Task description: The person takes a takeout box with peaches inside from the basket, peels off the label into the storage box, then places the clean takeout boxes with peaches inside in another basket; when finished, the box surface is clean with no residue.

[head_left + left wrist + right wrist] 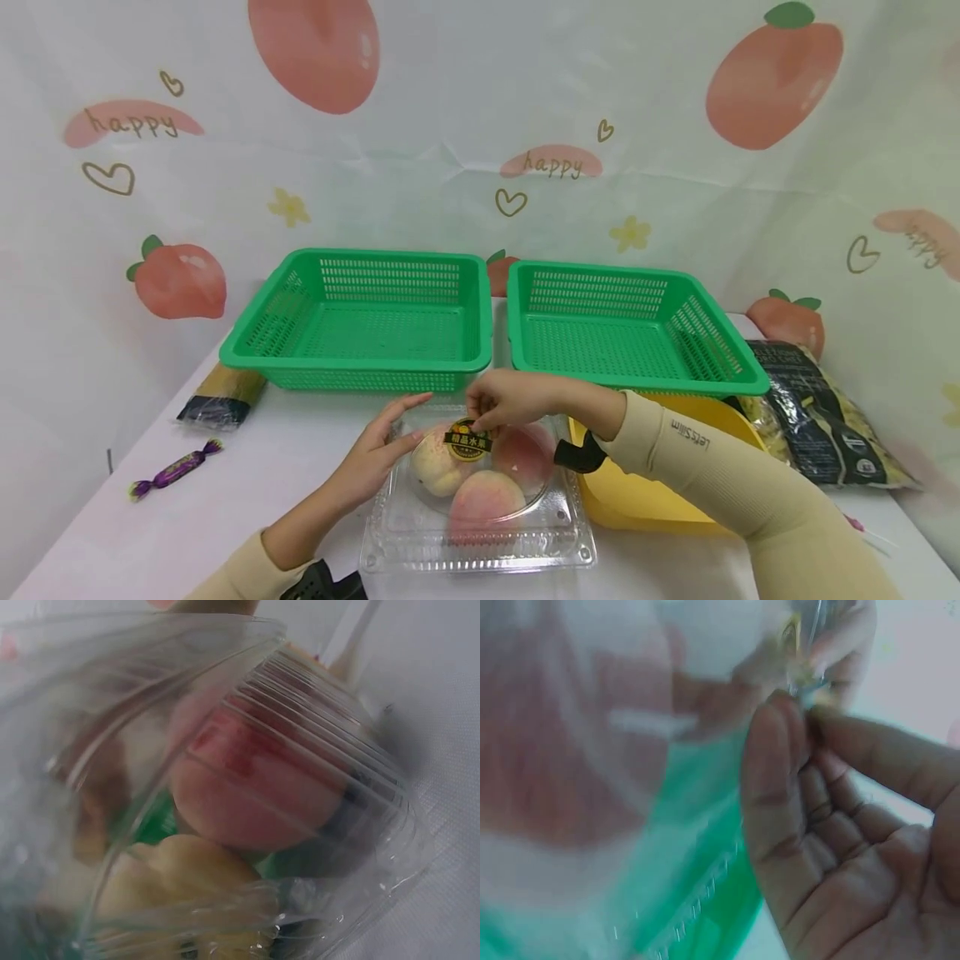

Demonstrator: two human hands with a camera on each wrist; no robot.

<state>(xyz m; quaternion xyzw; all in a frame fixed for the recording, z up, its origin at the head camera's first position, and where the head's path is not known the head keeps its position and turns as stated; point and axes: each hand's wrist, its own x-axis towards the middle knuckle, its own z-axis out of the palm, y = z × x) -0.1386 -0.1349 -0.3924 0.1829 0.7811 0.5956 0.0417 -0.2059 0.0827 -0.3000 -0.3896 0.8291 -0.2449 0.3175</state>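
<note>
The clear, glossy ribbed plastic clamshell box (477, 533) gleams; two green perforated plastic baskets (360, 321) at twelve o'clock look smooth, the white tablecloth (225, 508) matt.

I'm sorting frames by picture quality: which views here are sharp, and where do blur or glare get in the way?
Head view: evenly lit and sharp, slight wide-angle bowing, soft glare on the clear box of peaches. Left wrist view: too close, so the box's ribbed wall smears the peach behind it. Right wrist view: heavily blurred; only the right hand reads, pinching something small.
</note>
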